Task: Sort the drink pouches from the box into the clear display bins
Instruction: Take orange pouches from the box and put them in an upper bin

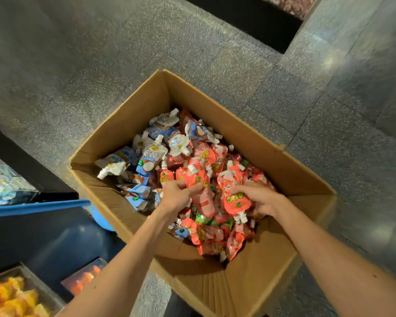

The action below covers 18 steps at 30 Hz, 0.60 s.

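Note:
An open cardboard box (270,156) on the floor holds several spouted drink pouches. Blue-and-white pouches (150,156) lie at its far left, red pouches (217,239) fill the middle and near side, and a few green ones (202,218) show between them. My left hand (177,195) is inside the box, its fingers curled round a red pouch (196,177). My right hand (261,200) grips another red pouch (236,200) whose white spout points toward me.
A clear bin with orange pouches (14,296) sits at the bottom left, another with orange packs (85,275) beside it. A bin of blue-white packs (2,184) is at the left edge. Blue shelf rail (37,208) runs left of the box. Speckled grey floor surrounds.

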Motion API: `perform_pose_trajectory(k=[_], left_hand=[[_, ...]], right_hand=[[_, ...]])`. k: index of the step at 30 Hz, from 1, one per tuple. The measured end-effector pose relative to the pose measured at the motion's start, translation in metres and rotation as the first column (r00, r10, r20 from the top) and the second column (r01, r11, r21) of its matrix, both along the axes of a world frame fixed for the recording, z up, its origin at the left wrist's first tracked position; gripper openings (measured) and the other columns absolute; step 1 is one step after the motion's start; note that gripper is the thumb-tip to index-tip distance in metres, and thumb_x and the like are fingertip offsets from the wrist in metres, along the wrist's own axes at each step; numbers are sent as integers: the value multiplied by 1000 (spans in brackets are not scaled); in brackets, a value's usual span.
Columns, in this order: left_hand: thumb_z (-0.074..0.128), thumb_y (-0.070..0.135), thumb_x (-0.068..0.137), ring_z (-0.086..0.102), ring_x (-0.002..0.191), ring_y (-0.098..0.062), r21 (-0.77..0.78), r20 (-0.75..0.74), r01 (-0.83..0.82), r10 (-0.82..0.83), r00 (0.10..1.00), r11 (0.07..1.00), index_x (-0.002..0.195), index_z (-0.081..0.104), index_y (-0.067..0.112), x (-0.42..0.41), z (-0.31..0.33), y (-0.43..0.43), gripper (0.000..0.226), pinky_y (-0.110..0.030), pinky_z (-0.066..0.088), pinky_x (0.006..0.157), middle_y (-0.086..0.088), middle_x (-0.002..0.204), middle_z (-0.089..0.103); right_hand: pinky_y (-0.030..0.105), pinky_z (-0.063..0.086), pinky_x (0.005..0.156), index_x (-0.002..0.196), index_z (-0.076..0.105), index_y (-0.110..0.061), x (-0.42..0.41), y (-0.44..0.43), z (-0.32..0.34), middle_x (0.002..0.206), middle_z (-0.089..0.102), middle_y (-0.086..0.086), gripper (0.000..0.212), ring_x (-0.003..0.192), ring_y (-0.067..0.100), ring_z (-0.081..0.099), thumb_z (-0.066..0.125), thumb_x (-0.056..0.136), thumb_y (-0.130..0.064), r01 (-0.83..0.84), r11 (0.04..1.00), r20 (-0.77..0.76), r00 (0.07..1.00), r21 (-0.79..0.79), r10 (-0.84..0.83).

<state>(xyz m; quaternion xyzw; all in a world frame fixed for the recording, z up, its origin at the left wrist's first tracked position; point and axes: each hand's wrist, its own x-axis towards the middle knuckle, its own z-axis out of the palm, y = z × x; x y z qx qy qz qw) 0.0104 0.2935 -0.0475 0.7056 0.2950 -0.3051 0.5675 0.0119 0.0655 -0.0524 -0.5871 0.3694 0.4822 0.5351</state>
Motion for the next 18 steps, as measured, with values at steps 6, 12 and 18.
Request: perform_pose_trajectory(k=[6, 12, 18], left_hand=[[75, 30, 86, 45, 46, -13, -209, 132, 191, -166, 977, 959, 69, 68, 2, -33, 73, 20, 34, -25, 33, 45, -11, 68, 65], [72, 13, 85, 70, 78, -17, -344, 381, 284, -143, 913, 895, 91, 75, -3, -58, 169, 47, 17, -25, 52, 71, -14, 91, 75], [73, 20, 79, 71, 77, -17, -357, 614, 246, 28, 789, 901, 94, 75, 2, -80, 268, 79, 24, -27, 56, 67, -11, 90, 76]], right_hand=[[54, 44, 105, 109, 68, -12, -51, 17, 59, 106, 73, 13, 44, 96, 30, 69, 78, 67, -17, 290, 932, 88, 945, 215, -315], [34, 52, 74, 88, 67, -11, -83, 66, 164, 80, 68, 8, 15, 70, 22, 64, 60, 76, -17, 368, 832, 264, 826, 414, -497], [41, 57, 86, 107, 74, -9, -90, 128, 286, 105, 73, 18, 34, 95, 30, 71, 71, 78, -27, 38, 905, 578, 758, 424, -303]])
